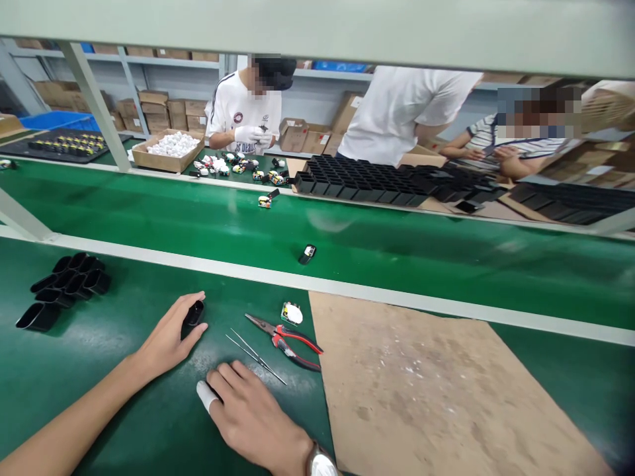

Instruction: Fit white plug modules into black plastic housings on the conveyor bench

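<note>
My left hand (171,334) is curved around a small black plastic case (196,312), its fingers on the far side and thumb on the near side. My right hand (251,413) rests palm down on the green table, fingers loosely bent and nothing seen in it; a white finger cot covers the thumb. Just beyond it lie metal tweezers (256,357). Red-and-black long-nose pliers (288,340) are to their right. A small circuit board with a white top (292,313) sits behind the pliers. At the left stands a cluster of empty black cases (69,284).
A stained cardboard sheet (446,383) covers the table at right. Beyond a pale rail (248,268), a green belt (208,211) carries a black case with white inside (307,254) and a circuit board (264,201). Co-workers sit behind rows of black cases (362,182) and a box of white parts (169,151).
</note>
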A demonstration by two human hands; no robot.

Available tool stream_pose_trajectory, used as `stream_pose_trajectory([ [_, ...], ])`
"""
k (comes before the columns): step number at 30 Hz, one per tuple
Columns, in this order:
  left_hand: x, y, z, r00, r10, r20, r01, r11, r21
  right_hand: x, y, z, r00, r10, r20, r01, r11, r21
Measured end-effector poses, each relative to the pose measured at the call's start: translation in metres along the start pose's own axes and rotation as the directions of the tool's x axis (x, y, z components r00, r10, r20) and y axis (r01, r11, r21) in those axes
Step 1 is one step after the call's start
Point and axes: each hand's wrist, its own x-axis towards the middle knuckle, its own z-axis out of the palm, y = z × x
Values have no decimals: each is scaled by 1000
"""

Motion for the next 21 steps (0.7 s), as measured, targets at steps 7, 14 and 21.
stream_pose_trajectory([
  [7, 2, 0, -9, 1000, -30, -6, 29, 997, -73, 2, -11, 8, 997, -79, 12, 78, 991, 109],
  [14, 9, -23, -26, 946, -251, -206, 234, 967, -104, 1, -24, 51, 1000, -14, 0, 14, 977, 211],
  [21, 18, -28, -34, 911, -371, -181, 359, 928, -97, -4, -28, 79, 998, 46, 46, -57, 951, 305],
])
